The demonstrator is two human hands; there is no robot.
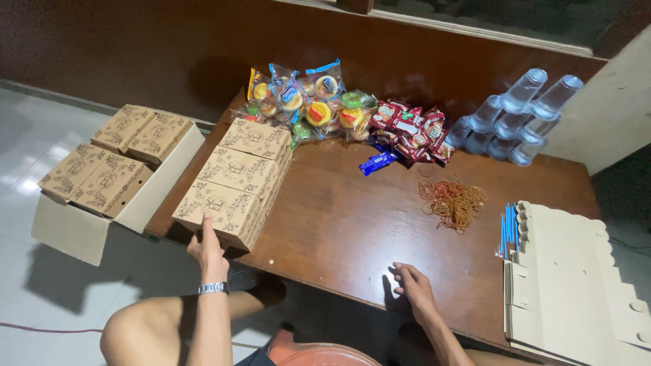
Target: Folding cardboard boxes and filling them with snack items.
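Here left hand (pixel 207 249) rests open against front box (pixel 220 211), no closed grip; that box sits at worktop (pixel 339 224) near edge, first in row of three. Right hand (pixel 413 288) flat on worktop, fingers loose, holding nothing. Risk, as judged: push from left hand could tip front box off edge toward floor or carton (pixel 81 224) beside. Rubber bands (pixel 452 201), snack packs (pixel 308 102), cups (pixel 519 115), flat card (pixel 576 278) well apart from both hands.

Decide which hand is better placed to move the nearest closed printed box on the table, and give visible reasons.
Probably the left hand: its fingers already touch the nearest printed box at the table edge. The right hand rests on bare wood, well apart from the boxes.
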